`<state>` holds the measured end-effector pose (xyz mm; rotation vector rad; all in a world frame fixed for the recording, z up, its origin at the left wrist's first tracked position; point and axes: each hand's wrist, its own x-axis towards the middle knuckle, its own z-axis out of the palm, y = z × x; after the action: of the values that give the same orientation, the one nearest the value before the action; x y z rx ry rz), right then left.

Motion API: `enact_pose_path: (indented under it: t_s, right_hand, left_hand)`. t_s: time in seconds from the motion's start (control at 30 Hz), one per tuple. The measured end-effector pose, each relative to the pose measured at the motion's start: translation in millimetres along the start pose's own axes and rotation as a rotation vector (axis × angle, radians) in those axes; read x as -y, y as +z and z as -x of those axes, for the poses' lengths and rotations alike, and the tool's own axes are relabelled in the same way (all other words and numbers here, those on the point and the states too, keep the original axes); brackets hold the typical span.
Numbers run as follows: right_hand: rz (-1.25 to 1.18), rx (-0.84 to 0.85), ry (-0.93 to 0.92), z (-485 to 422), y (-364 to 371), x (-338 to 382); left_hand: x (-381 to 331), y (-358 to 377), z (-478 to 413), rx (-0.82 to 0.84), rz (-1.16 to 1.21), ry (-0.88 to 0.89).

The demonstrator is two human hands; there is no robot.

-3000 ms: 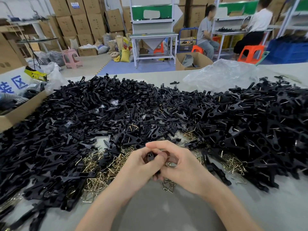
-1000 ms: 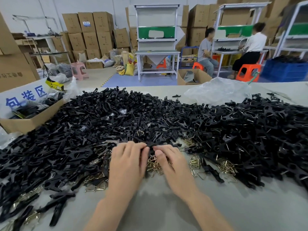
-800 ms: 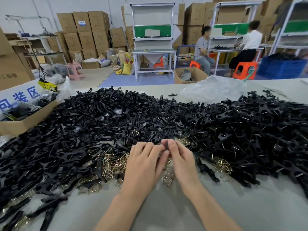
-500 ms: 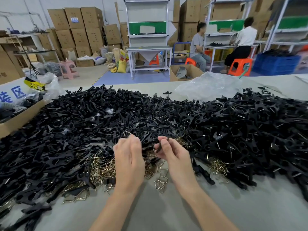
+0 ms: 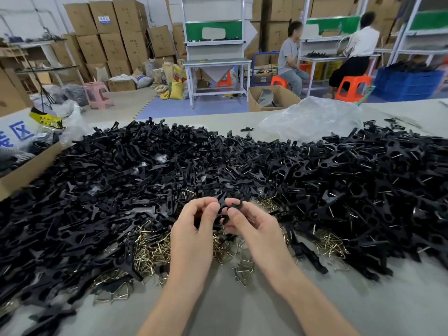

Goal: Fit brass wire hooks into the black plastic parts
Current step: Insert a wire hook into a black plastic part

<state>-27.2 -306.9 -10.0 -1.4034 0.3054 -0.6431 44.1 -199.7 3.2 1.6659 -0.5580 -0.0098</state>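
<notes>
1. Black plastic part (image 5: 228, 207) is held just above the pile's near edge, between both sets of fingertips.
2. Left hand (image 5: 194, 231) and right hand (image 5: 253, 226) both pinch it, fingers curled. Cannot tell if a hook is in the grip.
3. Brass wire hooks (image 5: 155, 249) lie loose on the bench (image 5: 242, 311) underneath.
4. Advice: steady the part one-handed and seat the hook ends squarely before pressing.

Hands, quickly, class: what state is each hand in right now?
Left hand: pinching a black plastic part.
Right hand: pinching the same part from the other side.
</notes>
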Motion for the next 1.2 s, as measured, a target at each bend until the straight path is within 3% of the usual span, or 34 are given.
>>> enact_pose_path:
  t_s: [0.23,0.43,0.73,1.03,1.2]
  right_hand:
    - [-0.057,0.022,0.004,0,-1,1]
    - [-0.045,0.030,-0.025,-1,-5,6]
    - [-0.052,-0.056,-0.013,-5,-11,5]
    - [0.031,0.070,0.004,1,-9,6]
    - [0.000,0.030,0.017,-1,-10,8]
  left_hand:
    - [1,-4,-3,0.095,0.144,-0.063]
    - [-4,-8,-5,0.064,0.347,-0.103]
    - [0,-6,-2,0.224,0.244,-0.075]
    - [7,-10,-6,0.264,0.183,-0.027]
    - [13,-10,-6,0.315,0.193,-0.019]
